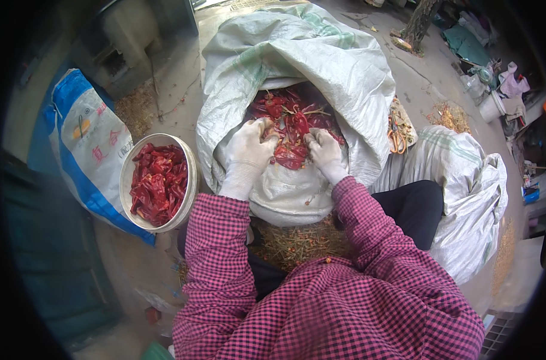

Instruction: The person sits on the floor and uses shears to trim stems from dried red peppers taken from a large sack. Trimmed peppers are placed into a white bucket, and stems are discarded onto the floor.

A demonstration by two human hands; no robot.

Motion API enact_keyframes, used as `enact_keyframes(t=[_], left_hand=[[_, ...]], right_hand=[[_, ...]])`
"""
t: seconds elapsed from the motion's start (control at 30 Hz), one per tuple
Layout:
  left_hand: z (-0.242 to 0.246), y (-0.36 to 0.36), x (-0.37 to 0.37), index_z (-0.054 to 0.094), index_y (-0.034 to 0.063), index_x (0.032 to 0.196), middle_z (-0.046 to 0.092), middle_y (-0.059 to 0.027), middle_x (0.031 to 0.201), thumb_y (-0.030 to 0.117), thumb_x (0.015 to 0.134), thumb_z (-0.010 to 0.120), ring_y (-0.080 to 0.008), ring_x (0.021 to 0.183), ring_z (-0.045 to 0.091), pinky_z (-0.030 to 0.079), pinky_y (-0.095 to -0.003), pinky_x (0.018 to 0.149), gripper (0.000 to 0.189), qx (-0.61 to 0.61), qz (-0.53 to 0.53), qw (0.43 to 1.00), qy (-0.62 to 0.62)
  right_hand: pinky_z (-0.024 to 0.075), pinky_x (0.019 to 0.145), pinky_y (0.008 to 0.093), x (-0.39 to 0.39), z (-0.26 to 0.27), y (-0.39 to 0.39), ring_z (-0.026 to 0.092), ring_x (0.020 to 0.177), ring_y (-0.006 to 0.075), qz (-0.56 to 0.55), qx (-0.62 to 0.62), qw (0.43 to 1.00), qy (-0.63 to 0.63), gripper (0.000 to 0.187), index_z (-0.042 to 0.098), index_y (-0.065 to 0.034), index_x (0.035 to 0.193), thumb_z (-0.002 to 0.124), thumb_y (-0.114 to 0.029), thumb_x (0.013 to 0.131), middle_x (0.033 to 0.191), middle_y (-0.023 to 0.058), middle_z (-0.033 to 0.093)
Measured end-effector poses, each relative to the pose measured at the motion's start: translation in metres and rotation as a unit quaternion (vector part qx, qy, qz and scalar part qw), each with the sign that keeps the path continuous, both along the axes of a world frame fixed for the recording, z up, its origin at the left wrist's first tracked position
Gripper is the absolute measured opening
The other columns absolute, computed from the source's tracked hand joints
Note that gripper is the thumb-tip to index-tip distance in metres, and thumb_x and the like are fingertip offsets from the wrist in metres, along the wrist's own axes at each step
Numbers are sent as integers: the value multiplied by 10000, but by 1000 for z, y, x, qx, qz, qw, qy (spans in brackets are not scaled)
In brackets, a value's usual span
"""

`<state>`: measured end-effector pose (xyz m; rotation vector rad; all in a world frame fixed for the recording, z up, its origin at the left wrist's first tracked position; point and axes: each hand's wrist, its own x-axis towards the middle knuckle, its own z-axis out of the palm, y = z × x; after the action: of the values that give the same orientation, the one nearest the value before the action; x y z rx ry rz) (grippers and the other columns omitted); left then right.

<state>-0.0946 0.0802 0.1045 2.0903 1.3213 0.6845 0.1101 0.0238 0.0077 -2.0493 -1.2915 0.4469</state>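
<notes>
A large white woven plastic sack (295,198) stands before me, its mouth rolled open over dried red chili peppers (295,126). Both my hands wear whitish knit gloves and are inside that mouth. My left hand (251,143) is curled at the left, with a bit of chili between thumb and fingers. Opposite it, my right hand (325,150) has its fingers bent around the edge of a chili; the fingertips are partly hidden. Pale stems lie among the peppers. To my left, a white plastic bucket (193,180) holds stemless-looking red chilies (159,184).
A blue-and-white printed sack (88,130) lies beyond the bucket. On the right are another woven sack (462,202) and orange-handled scissors (395,135) on a littered surface. Plant debris (304,238) covers the ground between my legs. A tree trunk (421,22) stands farther off.
</notes>
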Motion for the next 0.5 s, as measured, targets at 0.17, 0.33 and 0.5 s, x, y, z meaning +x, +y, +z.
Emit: enact_keyframes(t=[0.17,0.33,0.5], left_hand=[[-22,-15,29,521,-21,1412,718,-74,1052,122,955,722,-69,634,633,505,-198,504,520,-278,-40,903,-326],[-27,-16,35,551,10,1397,721,-55,1024,83,971,684,-86,718,681,553,-200,579,452,-317,-58,852,-413],[-28,-21,34,572,-22,1377,720,-82,1068,4,921,637,-119,860,686,574,-250,786,461,-75,-111,969,-209]], right_hand=[[492,965,324,-2,10,-28,645,1064,189,139,128,922,339,313,637,50,1217,619,-168,994,1097,90,691],[475,1027,307,-9,51,-32,609,1167,164,157,96,958,222,353,611,48,1288,628,-138,988,1274,122,643],[505,1013,390,-13,85,-42,650,1154,298,179,272,941,92,348,690,-31,1235,698,-127,901,1212,157,684]])
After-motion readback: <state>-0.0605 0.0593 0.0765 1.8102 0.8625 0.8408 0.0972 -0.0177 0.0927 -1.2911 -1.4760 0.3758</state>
